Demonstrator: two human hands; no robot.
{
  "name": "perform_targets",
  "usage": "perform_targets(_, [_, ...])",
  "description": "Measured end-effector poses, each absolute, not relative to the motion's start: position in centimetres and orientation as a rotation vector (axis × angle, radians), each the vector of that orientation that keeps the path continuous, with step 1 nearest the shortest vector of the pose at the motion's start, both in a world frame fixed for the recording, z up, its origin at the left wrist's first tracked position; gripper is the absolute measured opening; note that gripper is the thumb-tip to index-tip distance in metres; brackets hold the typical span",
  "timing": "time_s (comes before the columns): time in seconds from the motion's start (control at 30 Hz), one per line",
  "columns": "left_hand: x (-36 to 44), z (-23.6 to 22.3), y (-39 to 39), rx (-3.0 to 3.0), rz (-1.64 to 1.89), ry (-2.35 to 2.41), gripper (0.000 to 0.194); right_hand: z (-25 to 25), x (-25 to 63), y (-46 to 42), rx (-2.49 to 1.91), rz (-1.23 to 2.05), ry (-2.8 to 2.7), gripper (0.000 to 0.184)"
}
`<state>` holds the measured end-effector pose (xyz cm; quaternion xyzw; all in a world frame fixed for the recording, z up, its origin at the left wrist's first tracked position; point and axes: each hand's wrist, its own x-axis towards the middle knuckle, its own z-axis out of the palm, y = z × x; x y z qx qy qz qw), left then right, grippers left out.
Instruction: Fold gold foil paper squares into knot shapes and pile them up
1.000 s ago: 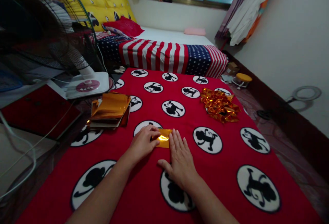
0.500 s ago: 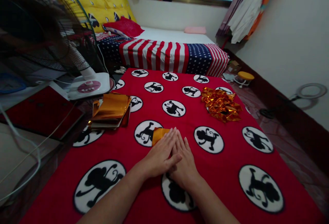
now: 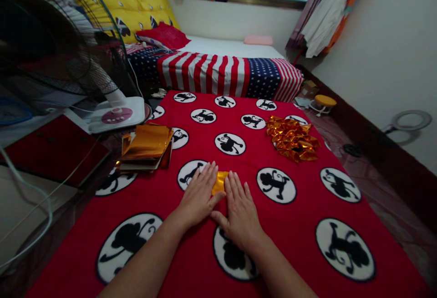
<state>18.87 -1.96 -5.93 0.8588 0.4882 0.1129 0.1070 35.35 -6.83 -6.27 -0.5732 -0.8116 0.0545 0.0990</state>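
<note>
Left hand, one: open, palm down, fingers stretched out, gripping nothing, laid over the left end of the gold sheet. Right hand, one: likewise flat and open, fingers close together, their tips at the sheet's right end; nothing gripped. Gold sheet, one, small, shiny: flat between the two hands, its middle strip showing, its ends covered; whether a crease runs under the fingers I cannot tell from here. Step in hand, by my judgement: pressing and smoothing the sheet. Notes for good handling: let one hand anchor while the other strokes outward; keep pressure even along the full edge; use finger pads, not nails, as thin foil would probably scuff or take stray wrinkles; square the edges before bearing down. Red cloth, one, patterned with monkey roundels, beneath everything: looks soft, so a sharp line would likely want a firmer, slower pass. Stack of gold sheets, one, to the left and farther off: layers uneven, best left undisturbed by the forearm. Heap of crinkled gold pieces, one, far right, well apart from the hands. Fan, one, beyond the stack: a draught could lift loose foil.
</note>
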Motion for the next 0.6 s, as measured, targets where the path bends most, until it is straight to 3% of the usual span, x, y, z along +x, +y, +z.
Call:
perform_targets(0.17, [19.03,-6.31,-1.58,2.576,0.339,1.653,0.060,-6.36,35.29,-6.83,-1.710,0.176,-2.393,0.084])
perform_targets(0.6, [19.22,-6.57,-1.60,2.596,0.363,1.667,0.058,-6.28,35.05,-6.87,-1.718,0.167,-2.363,0.089])
